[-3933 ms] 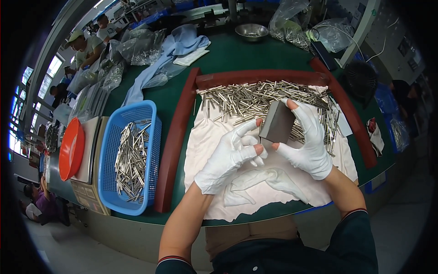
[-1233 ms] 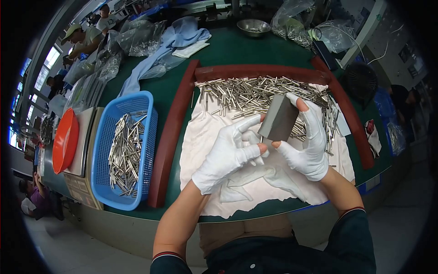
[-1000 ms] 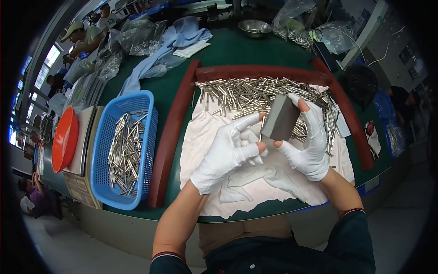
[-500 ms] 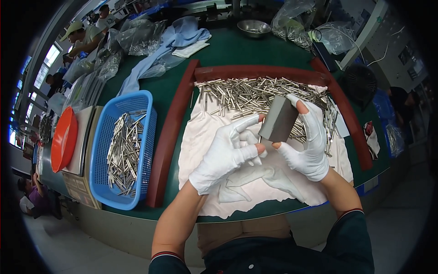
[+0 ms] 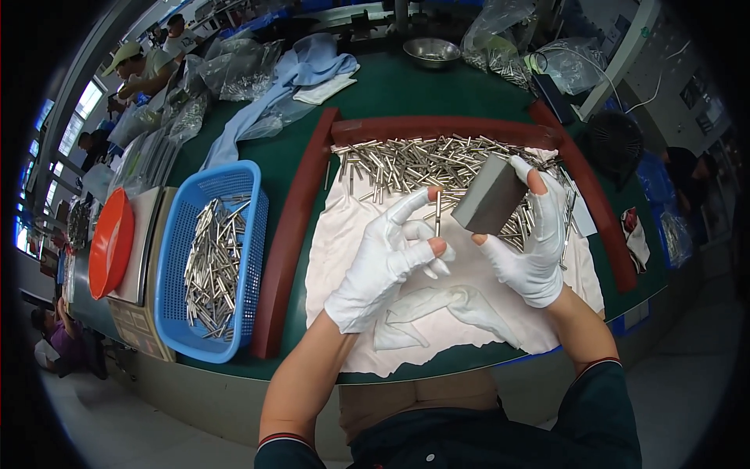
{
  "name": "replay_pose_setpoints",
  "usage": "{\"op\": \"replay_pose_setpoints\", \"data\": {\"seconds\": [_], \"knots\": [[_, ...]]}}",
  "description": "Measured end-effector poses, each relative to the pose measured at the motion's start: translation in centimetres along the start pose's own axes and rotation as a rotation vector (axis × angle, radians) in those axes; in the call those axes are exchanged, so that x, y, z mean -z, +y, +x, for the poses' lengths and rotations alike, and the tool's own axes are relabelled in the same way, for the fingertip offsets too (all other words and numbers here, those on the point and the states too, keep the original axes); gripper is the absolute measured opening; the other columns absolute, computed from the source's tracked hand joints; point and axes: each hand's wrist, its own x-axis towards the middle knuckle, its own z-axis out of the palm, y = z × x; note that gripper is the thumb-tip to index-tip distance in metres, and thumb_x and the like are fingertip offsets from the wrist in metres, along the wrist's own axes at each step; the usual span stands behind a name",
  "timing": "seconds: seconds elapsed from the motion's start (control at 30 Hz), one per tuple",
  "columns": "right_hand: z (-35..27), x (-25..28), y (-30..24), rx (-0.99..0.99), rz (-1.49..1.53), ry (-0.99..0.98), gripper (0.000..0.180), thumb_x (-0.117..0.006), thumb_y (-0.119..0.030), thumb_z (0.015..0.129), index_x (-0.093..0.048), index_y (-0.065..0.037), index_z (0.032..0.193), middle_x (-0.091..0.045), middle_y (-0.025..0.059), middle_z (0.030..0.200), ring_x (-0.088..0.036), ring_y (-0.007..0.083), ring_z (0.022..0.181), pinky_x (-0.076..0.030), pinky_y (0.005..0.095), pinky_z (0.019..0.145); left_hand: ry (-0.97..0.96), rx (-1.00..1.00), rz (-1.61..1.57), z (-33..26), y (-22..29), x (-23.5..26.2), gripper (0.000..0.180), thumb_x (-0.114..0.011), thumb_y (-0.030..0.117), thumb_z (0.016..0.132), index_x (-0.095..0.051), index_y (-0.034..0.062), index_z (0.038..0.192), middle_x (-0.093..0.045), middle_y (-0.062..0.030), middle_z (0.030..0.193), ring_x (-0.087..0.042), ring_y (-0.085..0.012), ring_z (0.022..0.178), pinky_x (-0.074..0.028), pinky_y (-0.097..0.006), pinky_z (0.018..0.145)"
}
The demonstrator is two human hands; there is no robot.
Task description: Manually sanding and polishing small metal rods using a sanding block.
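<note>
My left hand [image 5: 384, 254], in a white glove with bare fingertips, pinches a slim metal pin [image 5: 438, 213] upright between thumb and index finger. My right hand [image 5: 534, 248], gloved the same way, grips a dark grey rectangular block [image 5: 491, 193] by its edges, tilted, just right of the pin and apart from it. Below both hands a crumpled white rag [image 5: 447, 307] lies on a pale pink cloth [image 5: 351, 227]. Behind the block spreads a heap of similar metal pins [image 5: 422, 162], partly hidden by it and my right hand.
Dark red rails [image 5: 293, 242] border the cloth on the left, back and right. To the left stands a blue basket [image 5: 166, 273] holding many pins, beside an orange-red tray [image 5: 109, 244]. A metal bowl [image 5: 432, 51] and plastic bags [image 5: 574, 66] sit at the back. People work at far left.
My right hand has moved the block right, away from my left hand, turning it somewhat. The pin in my left fingers, mostly hidden before, now shows along its length.
</note>
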Motion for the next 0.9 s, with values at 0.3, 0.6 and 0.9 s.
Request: {"op": "replay_pose_setpoints", "data": {"seconds": [0.3,0.6,0.9], "knots": [[-0.4,-0.3,-0.35,0.022,-0.019,-0.023,0.097,-0.083,-0.01,0.056,-0.037,-0.004,0.141,-0.051,0.0156,0.134,-0.047,0.0322,0.114,-0.038,0.0423,0.096,-0.011,0.04,0.034,-0.1,0.12,-0.4,0.074,-0.072,0.011,0.082,-0.033,-0.0007,0.143,-0.066,-0.0092,0.084,-0.065,-0.0143,0.07,-0.052,-0.023,0.063],[-0.23,-0.46,-0.74,-0.01,-0.021,-0.043,0.094,-0.082,-0.008,0.056,-0.039,-0.004,0.14,-0.052,0.0157,0.132,-0.048,0.0316,0.113,-0.04,0.0405,0.095,-0.027,0.062,0.044,-0.12,0.1,-0.19,0.073,-0.072,0.012,0.082,-0.033,-0.0007,0.143,-0.066,-0.009,0.086,-0.066,-0.0142,0.071,-0.052,-0.023,0.062],[-0.43,-0.7,-1.07,0.003,-0.009,0.005,0.097,-0.082,-0.007,0.055,-0.038,-0.005,0.141,-0.05,0.0151,0.132,-0.048,0.0319,0.112,-0.042,0.0412,0.092,-0.055,0.042,-0.071,0.11,-0.41,-0.49,0.074,-0.072,0.01,0.082,-0.031,-0.0026,0.142,-0.068,-0.0153,0.094,-0.066,-0.0166,0.072,-0.054,-0.025,0.065]]}}
